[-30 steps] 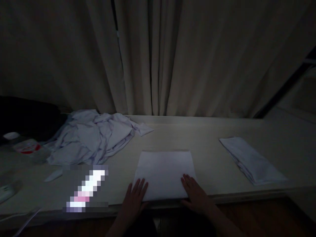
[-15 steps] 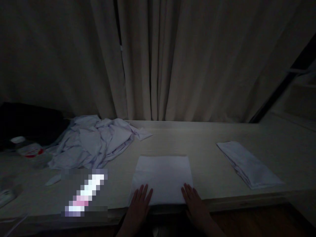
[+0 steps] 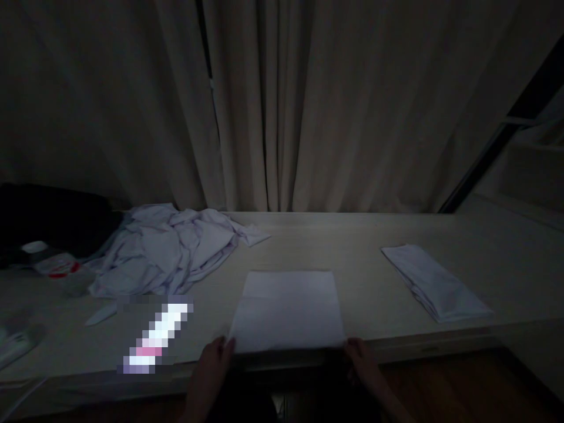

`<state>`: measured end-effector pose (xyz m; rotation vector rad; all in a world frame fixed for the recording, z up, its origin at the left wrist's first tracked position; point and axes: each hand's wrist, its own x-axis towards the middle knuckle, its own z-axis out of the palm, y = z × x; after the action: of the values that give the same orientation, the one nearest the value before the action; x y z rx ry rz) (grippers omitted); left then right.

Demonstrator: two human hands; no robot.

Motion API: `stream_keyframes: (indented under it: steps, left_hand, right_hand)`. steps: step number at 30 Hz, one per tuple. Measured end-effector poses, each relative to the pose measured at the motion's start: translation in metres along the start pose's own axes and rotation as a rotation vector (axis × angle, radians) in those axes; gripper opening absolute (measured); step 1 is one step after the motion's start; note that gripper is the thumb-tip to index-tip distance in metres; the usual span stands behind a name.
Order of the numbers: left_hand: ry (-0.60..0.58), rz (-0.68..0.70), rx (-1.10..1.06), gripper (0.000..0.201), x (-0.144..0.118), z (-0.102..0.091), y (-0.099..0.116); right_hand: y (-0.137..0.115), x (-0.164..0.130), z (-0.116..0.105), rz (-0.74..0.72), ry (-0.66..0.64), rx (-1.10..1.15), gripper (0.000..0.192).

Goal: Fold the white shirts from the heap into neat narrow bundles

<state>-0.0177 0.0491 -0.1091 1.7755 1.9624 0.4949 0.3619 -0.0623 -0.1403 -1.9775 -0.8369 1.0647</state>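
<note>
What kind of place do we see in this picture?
Probably a dim room at home, used for folding laundry: closed curtains behind a long table, a crumpled clothes pile, and a folded white cloth between both hands.

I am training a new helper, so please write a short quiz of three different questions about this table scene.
1. True or false: the left hand and right hand are at the near corners of the folded cloth.
2. What lies at the table's far left: A) crumpled pile of cloth, B) books?
3. Fill in: a second folded cloth lies to the ____.

Key: 1 true; 2 A; 3 right.
</note>
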Motion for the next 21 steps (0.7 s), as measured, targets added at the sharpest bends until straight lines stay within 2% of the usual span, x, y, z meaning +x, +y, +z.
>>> stream_keyframes:
  steps: [2,6,8,12,17,21]
  left_hand:
    - [-0.085,-0.027,-0.097,0.049,0.006,-0.002,-0.001]
    - [-0.139,-0.065,-0.257,0.037,0.01,-0.001,0.0]
    - [-0.194,-0.118,-0.366,0.042,0.007,0.0,0.001]
    - [-0.314,-0.254,-0.58,0.055,-0.001,0.003,0.003]
    - [-0.352,-0.394,-0.759,0.07,-0.003,0.012,-0.002]
    - [-0.278,-0.413,-0.829,0.071,-0.005,0.009,-0.001]
  right_hand:
    - [-0.007,0.0,0.008,0.044,-0.044,0.098,0.055]
    - [-0.015,-0.001,0.014,0.169,-0.094,0.35,0.053]
    - [-0.015,-0.003,0.011,0.208,-0.133,0.438,0.051]
    - [-0.018,-0.007,0.003,0.209,-0.18,0.468,0.044]
    - [-0.02,-0.007,0.002,0.181,-0.217,0.453,0.04]
    - [-0.014,-0.003,0.005,0.183,-0.17,0.451,0.04]
